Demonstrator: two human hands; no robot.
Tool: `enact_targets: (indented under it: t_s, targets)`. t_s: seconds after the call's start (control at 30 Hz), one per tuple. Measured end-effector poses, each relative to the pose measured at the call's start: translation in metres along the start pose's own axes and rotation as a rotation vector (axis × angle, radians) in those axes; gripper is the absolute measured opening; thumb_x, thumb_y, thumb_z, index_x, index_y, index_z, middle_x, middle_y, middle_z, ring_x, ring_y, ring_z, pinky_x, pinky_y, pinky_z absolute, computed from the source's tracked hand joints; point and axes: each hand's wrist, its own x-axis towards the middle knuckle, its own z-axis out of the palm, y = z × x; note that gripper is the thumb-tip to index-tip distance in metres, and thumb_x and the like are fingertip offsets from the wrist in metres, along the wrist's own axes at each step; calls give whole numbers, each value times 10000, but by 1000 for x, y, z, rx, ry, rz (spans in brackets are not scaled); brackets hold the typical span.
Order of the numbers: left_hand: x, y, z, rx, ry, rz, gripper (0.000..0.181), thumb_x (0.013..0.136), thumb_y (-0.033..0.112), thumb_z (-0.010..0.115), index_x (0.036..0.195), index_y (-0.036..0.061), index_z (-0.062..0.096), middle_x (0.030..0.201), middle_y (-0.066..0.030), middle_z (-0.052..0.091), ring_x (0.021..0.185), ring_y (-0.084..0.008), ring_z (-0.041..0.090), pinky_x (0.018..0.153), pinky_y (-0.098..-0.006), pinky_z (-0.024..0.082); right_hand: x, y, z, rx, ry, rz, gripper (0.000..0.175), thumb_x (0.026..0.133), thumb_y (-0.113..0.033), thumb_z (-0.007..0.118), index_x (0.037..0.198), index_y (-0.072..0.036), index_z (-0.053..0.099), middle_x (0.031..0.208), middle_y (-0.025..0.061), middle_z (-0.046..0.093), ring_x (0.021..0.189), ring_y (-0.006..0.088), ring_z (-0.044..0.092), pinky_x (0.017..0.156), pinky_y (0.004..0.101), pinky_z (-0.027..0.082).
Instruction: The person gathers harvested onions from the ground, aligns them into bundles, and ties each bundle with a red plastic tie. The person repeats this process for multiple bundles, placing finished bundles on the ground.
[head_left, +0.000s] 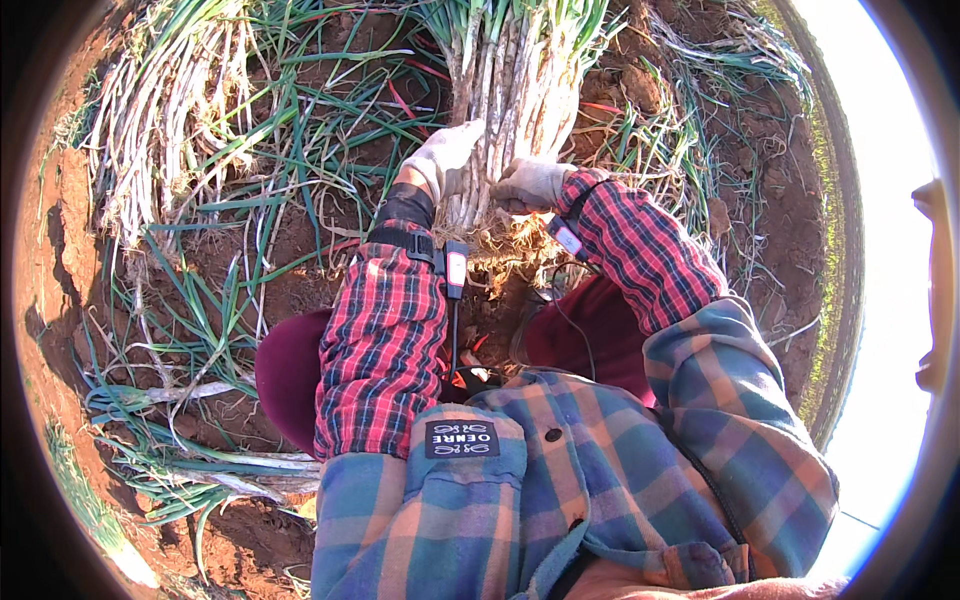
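In front of me stands a thick bundle of green onions (517, 82), its leaves away from me and its pale, soil-stained stems running down to matted roots (495, 244) close to my knees. My left hand (444, 156), in a whitish work glove, grips the left side of the stems, its fingers partly hidden. Lower on the right side, near the roots, my right hand (532, 184) is curled against the stems in a similar glove. Its fingertips are hard to make out. Whether a tie goes around the bundle cannot be seen.
Another heap of green onions (169, 127) lies at the upper left. Loose green onions (217, 472) are strewn on the reddish soil (240, 536) at my left. Red strips (405, 101) lie among the leaves. Cabled devices (455, 268) are strapped to my wrists.
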Motion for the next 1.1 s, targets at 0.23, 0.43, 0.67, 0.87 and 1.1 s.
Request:
enact_targets:
  t_s: [0.23, 0.43, 0.67, 0.87, 1.1]
  targets:
    - [-76, -100, -16, 865, 36, -370, 305, 960, 214, 515, 1157, 45, 674, 1111, -177, 704, 1055, -354, 638, 898, -412, 494, 20, 26, 10, -159, 145, -135, 306, 910, -282, 712, 816, 9, 705, 631, 22, 626, 519, 90, 550, 464, 277, 418]
    - [-105, -50, 70, -258, 448, -523, 312, 963, 230, 560, 1132, 16, 714, 1097, -219, 701, 1000, -330, 673, 865, -376, 511, 6, 18, 13, 268, 132, 25, 283, 925, -247, 709, 847, 24, 684, 662, 24, 631, 491, 70, 519, 445, 246, 393]
    - [-100, -19, 65, 769, 107, -376, 280, 908, 218, 567, 1037, 86, 777, 1092, -193, 722, 1054, -360, 689, 914, -428, 555, -1, 18, 22, 236, 210, -15, 257, 957, -206, 683, 902, 44, 661, 692, 70, 646, 498, 78, 535, 441, 241, 400]
    - [-84, -74, 66, 111, 431, -519, 401, 911, 348, 602, 1061, -1, 732, 962, -244, 722, 999, -404, 677, 879, -430, 515, -5, 17, 21, 440, 160, -17, 265, 942, -195, 701, 928, 63, 640, 748, 56, 643, 545, 89, 562, 470, 249, 459]
    - [-79, -65, 59, 86, 493, -409, 379, 922, 294, 599, 1163, 20, 704, 1110, -202, 719, 1074, -359, 669, 924, -393, 508, -13, 9, 24, 518, 145, 6, 275, 947, -198, 710, 923, 62, 625, 732, 36, 611, 550, 77, 552, 469, 221, 451]
